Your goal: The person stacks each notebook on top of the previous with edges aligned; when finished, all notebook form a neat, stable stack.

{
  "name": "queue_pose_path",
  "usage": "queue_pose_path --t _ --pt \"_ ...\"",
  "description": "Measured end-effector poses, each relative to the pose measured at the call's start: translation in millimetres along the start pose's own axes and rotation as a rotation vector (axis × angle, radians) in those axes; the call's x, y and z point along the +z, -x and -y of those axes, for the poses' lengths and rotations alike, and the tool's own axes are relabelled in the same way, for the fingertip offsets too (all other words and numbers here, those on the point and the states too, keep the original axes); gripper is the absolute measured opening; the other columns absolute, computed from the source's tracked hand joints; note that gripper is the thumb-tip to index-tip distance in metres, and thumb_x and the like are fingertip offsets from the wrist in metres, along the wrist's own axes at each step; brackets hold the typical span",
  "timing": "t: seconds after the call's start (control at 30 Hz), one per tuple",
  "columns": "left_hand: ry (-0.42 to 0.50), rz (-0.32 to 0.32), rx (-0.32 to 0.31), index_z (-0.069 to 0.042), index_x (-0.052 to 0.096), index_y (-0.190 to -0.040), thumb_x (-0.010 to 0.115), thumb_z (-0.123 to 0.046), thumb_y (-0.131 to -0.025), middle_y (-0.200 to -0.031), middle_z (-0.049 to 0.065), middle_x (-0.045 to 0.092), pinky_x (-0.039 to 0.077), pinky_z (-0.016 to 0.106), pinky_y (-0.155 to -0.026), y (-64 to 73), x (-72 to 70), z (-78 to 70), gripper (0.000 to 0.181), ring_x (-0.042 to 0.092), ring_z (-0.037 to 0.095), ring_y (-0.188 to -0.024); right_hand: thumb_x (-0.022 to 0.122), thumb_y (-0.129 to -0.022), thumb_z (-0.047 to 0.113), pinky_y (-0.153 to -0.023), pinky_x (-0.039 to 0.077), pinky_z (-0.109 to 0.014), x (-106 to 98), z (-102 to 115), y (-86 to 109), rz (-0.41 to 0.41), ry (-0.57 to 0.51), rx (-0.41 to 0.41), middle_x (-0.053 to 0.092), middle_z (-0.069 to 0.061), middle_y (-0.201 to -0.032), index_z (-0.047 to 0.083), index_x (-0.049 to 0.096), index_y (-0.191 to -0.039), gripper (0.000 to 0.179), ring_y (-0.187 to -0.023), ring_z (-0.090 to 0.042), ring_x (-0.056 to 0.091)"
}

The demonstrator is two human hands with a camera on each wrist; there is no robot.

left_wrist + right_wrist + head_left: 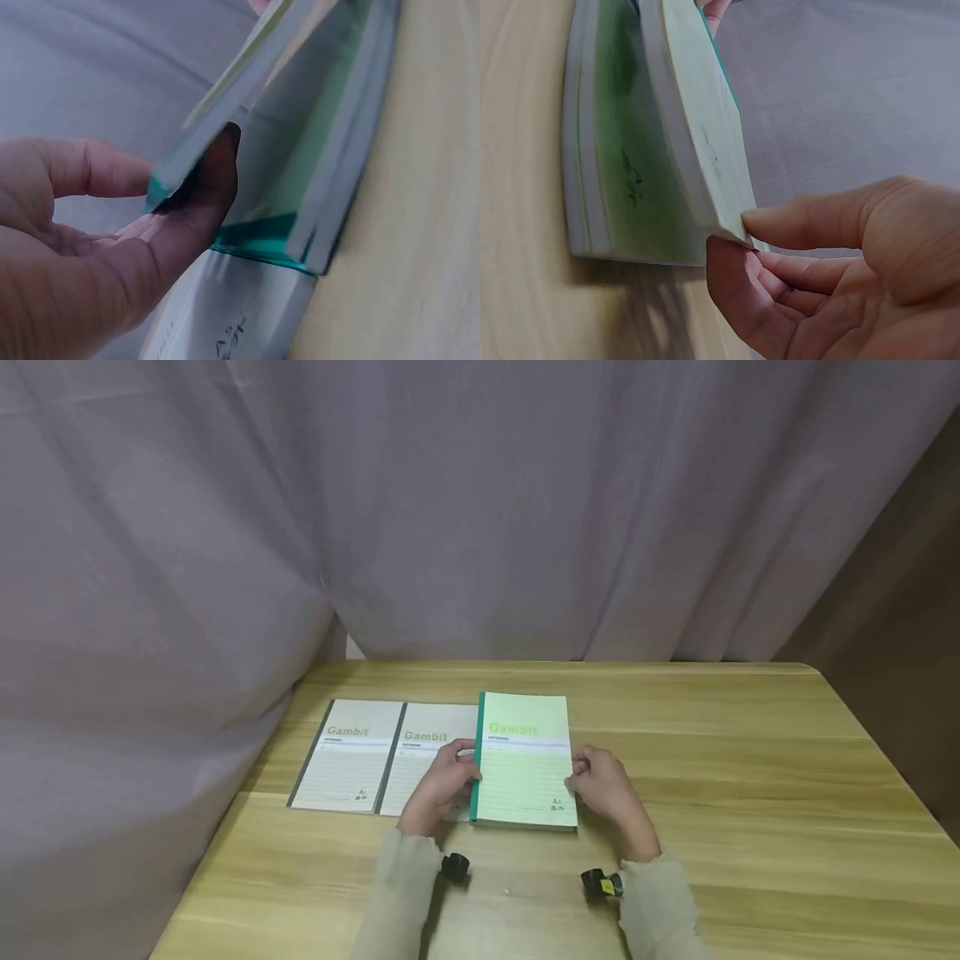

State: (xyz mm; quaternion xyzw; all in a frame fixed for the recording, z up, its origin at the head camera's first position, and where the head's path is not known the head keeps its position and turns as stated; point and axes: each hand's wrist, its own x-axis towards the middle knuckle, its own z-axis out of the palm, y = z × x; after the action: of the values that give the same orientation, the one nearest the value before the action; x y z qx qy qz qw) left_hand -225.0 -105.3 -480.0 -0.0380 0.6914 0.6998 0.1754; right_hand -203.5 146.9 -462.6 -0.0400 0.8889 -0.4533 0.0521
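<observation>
A pale green notebook [525, 789] with a green spine is held just above a small stack of notebooks [649, 217], whose top cover is also green. My left hand [442, 781] pinches the held notebook at its spine edge, thumb on top and fingers beneath, as the left wrist view shows. On the opposite edge, near the lower corner, my right hand [607, 787] pinches it between thumb and fingers. A gap separates the held notebook from the stack. In the head view the held notebook hides most of that stack.
Two white notebooks with dark spines lie side by side on the left: an outer one [348, 764] and an inner one [427, 727], partly covered by my left hand. They rest on a wooden table [750, 777]. A grey curtain [480, 510] hangs behind.
</observation>
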Motion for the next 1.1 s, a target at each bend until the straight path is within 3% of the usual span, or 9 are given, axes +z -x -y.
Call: queue_pose_path --t 0.2,0.33,0.53,0.73,1.1 --pt "-0.084 -0.035 -0.001 0.008 0.043 -0.141 0.050 0.009 -0.084 -0.119 0.020 0.066 0.056 0.036 -0.081 -2.8 0.3 0.0 0.058 0.067 0.025 -0.096 0.063 -0.085 -0.008 -0.067 0.044 -0.033 3 -1 -3.5 -0.001 0.021 0.018 0.055 -0.009 -0.084 -0.014 0.061 -0.109 0.026 -0.078 -0.023 0.051" --pt "-0.164 -0.068 0.039 0.008 0.046 -0.140 0.054 0.008 -0.085 -0.117 0.020 0.066 0.054 0.038 -0.088 -4.4 1.7 0.3 0.056 0.066 0.027 -0.100 0.063 -0.085 -0.008 -0.068 0.044 -0.034 7 -2 -4.5 -0.001 0.012 0.039 0.055 -0.010 -0.084 -0.014 0.061 -0.111 0.027 -0.079 -0.024 0.051" --pt "-0.375 -0.121 0.135 0.009 0.053 -0.136 0.059 0.005 -0.082 -0.106 0.017 0.067 0.052 0.039 -0.083 -8.1 5.5 2.1 0.054 0.063 0.025 -0.093 0.063 -0.085 -0.007 -0.068 0.043 -0.034 9 -4 -6.0 -0.007 0.019 0.062 0.055 -0.010 -0.085 -0.014 0.061 -0.111 0.027 -0.079 -0.025 0.051" --pt "-0.552 -0.202 0.173 0.009 0.061 -0.125 0.063 0.003 -0.082 -0.096 0.010 0.064 0.052 0.035 -0.075 -8.7 7.3 4.5 0.043 0.059 0.021 -0.085 0.063 -0.084 -0.006 -0.070 0.045 -0.034 10 -6 -8.7 -0.007 0.018 0.069 0.057 -0.011 -0.087 -0.014 0.061 -0.114 0.031 -0.081 -0.025 0.053" --pt "-0.627 -0.181 0.164 0.011 0.063 -0.121 0.063 0.007 -0.083 -0.091 0.008 0.058 0.046 0.031 -0.069 -8.6 8.7 2.8 0.038 0.051 0.020 -0.081 0.065 -0.083 -0.007 -0.066 0.045 -0.032 10 -9 -9.5 -0.020 0.006 0.078 0.060 -0.012 -0.085 -0.015 0.062 -0.116 0.034 -0.078 -0.025 0.054"
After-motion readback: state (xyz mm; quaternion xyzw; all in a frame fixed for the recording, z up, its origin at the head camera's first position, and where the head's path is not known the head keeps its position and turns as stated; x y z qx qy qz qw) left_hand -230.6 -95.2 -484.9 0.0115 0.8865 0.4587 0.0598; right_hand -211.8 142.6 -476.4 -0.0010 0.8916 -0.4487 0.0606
